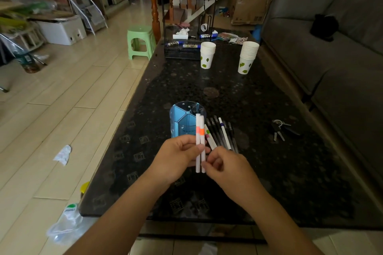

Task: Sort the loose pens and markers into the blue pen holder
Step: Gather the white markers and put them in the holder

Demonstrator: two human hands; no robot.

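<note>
Black speckled table (269, 161) carries keys (278, 128) and loose pens (222, 133) just right of the blue pen holder (182, 120), before which the left hand (178, 157) grips two upright white markers (200, 143), the right hand (226, 165) pinching their lower ends.

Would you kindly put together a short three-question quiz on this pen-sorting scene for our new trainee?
1. True or false: the left hand holds two white markers upright.
2. Which side of the blue pen holder do the loose pens lie on? A) its left B) its right C) behind it
3. Fill in: farther along the dark table stand two stacks of paper ____.

Key: 1 true. 2 B, fanned out on the table beside it, with the right hand near their lower ends. 3 cups; a bunch of keys lies nearer, to the right.
</note>
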